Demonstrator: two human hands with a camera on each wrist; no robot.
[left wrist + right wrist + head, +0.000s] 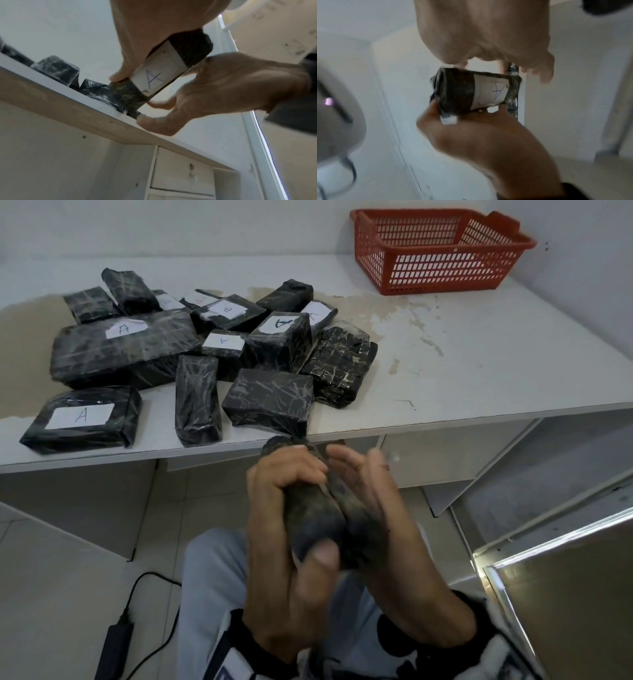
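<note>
A small black plastic-wrapped package point(318, 518) is held just below the white table's front edge point(342, 429). My left hand point(274, 542) grips it, thumb across the near end and fingers curled over the left side. In the left wrist view the package's white label marked "A" point(154, 79) faces down. My right hand point(373, 501) is blurred and lies against the package's right side with fingers extended. The right hand point(231, 88) spreads its fingers under the package's far end. The right wrist view shows the package point(457, 92) between the left hand point(479, 142) and right hand point(488, 33).
Several black wrapped packages point(130, 350) lie on the table's left half, some labelled A, B or K. An empty red plastic basket point(442, 251) stands at the back right. A power adapter with its cable point(116, 642) lies on the floor. A metal-edged panel point(565, 594) stands at right.
</note>
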